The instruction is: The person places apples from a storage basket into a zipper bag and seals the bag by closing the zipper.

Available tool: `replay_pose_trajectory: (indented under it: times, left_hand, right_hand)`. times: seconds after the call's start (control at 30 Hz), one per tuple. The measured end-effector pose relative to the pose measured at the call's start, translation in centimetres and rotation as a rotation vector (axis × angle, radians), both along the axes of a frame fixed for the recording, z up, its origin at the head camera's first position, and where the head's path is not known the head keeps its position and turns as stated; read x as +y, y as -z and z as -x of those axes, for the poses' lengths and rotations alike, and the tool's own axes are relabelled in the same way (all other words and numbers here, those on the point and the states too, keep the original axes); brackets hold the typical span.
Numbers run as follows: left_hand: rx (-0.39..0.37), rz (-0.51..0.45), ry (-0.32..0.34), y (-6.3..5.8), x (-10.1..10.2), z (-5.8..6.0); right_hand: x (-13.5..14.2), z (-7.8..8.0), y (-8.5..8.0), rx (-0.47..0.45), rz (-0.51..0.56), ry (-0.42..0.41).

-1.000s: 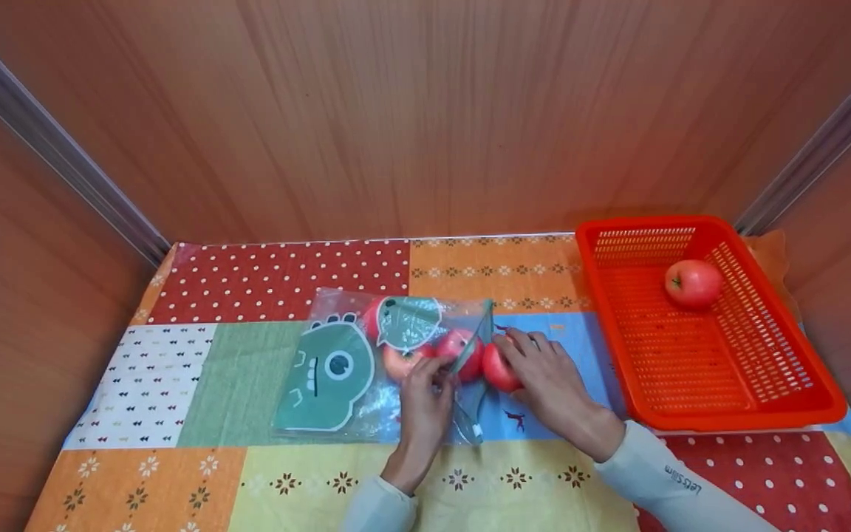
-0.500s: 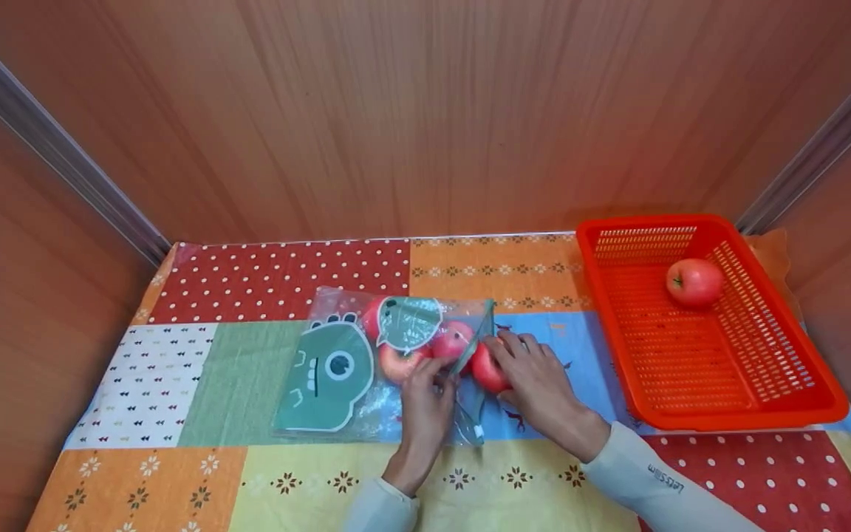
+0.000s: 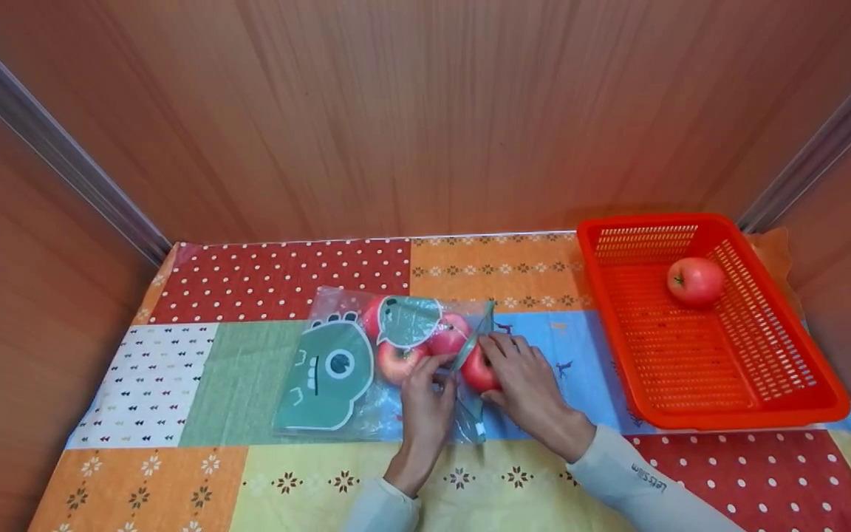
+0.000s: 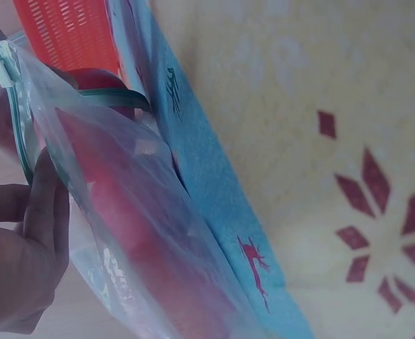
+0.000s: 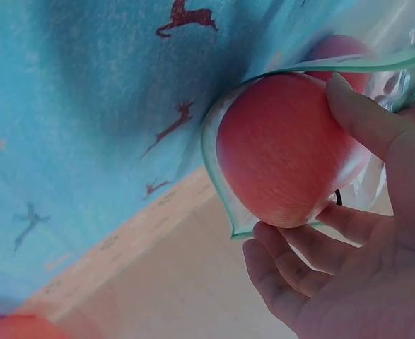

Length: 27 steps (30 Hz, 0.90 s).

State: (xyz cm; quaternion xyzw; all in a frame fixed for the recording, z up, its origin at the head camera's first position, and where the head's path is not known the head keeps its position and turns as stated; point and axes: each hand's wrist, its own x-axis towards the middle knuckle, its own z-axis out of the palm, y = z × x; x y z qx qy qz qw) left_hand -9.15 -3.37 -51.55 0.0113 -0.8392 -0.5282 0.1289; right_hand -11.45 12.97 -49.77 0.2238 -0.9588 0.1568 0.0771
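Note:
A clear zip bag (image 3: 366, 436) with a green dinosaur print lies flat on the cloth, several red apples (image 3: 397, 362) showing through it. My left hand (image 3: 425, 399) pinches the upper layer at the bag's mouth; in the left wrist view a white slider (image 4: 2, 74) sits on the green zip edge above those fingers. My right hand (image 3: 532, 380) grips another apple (image 5: 285, 148), thumb on one side and fingertips on the other. In the right wrist view that apple sits within the open mouth, framed by the green edge, with a bagged apple (image 5: 338, 53) just beyond.
A red-orange plastic basket (image 3: 736, 421) stands at the right, with one apple (image 3: 696, 281) toward its back. Patchwork cloth (image 3: 248, 384) covers the table. Wood-grain panels (image 3: 425, 118) rise at the back and on both sides.
My right hand has moved left, pushing its apple into the bag's mouth. The apples inside have shifted a little left and back. My left hand stays at the bag's edge.

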Motion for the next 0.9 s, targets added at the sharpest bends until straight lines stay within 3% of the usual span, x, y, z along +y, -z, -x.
replay_pose_trajectory:
  times: [0.43, 0.9]
  left_hand:
    - [0.044, -0.064, -0.052, -0.4, 0.1, 0.0]
    - [0.068, -0.1, -0.057, -0.6, -0.2, 0.1]
  right_hand:
    - [-0.8, 0.1, 0.4, 0.015, 0.032, 0.004]
    - [-1.6, 0.7, 0.9, -0.063, 0.028, -0.064]
